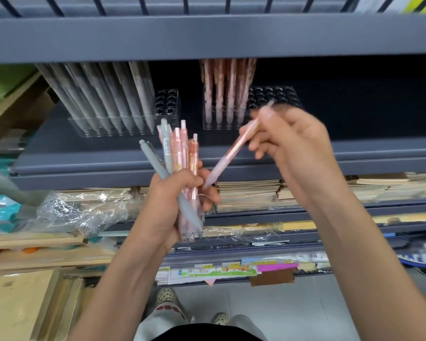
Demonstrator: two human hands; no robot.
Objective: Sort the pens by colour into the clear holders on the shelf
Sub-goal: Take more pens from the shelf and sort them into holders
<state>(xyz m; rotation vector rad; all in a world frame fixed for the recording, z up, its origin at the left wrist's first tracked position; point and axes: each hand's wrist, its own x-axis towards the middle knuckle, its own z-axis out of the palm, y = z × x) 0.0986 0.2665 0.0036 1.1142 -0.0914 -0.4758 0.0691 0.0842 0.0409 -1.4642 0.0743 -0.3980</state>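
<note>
- Leaning in the left holder [158, 112], on the shelf [96, 156], are the grey pens [113, 99]. About seven show in its front row, tips down, tops tilted left. They are too blurred for a firm count. The holes at its right end are bare.
- Your left hand [167, 207] is raised below the shelf edge, palm towards you. Its fingers and thumb are curled round a bundle [182, 153].
- The bundle stands nearly upright, clicker ends up and tips poking out below your palm. It holds two grey ones, one slanting left across your fingers, and about four pink ones.
- One pink pen [234, 146] slants between your hands. Its tip is low, just beside your left fingertips, and its top is high, in front of the right holder.
- The right holder [276, 97] sits on the same shelf, apart from the left one. Pink pens [219, 94] stand in its left end, four in the front row and more behind that I cannot count.
- Your right hand [293, 148] is lifted in front of that holder, wrist bent, back of the hand to the right. Its blurred fingertips pinch the upper half of the slanting pen.
- Stacked notebooks [249, 193] fill the shelf below.
</note>
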